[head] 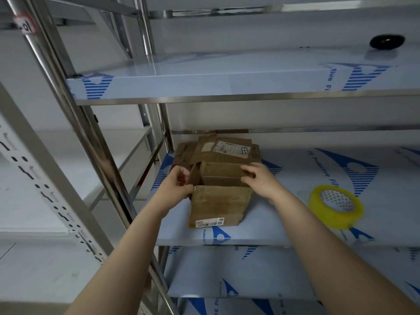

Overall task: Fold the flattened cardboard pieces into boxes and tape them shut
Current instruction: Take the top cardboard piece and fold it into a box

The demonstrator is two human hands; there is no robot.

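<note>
Head view, contents of a steel rack:

1. Middle shelf [284,226], covered in pale blue printed protective film. It carries items 2 to 4.
2. Cardboard box [219,201], brown and worn, partly folded up, standing near the shelf's front edge towards its left end. Its top is open with the flaps up. A white barcode label [210,222] sits on the lower front face.
3. Stack of flattened cardboard pieces [227,155], lying directly behind the box at the back left of the same shelf. The top piece bears a white shipping label [231,148].
4. Roll of yellow tape [336,206], 1 only, lying flat on the shelf to the right of the box, well apart from it.
5. Left hand [177,185], fingers curled, pinching the flap at the box's left side.
6. Right hand [259,180], fingers curled over the top right edge of the box, gripping it. Both forearms are bare.
7. Upper shelf [204,80], same film, with 1 black round object [387,42] at far right; what it is cannot be told.
8. Lower shelf [227,273], same film.
9. Slanting steel post [75,123] at left, with a red and white tag [25,25] near its top.
</note>
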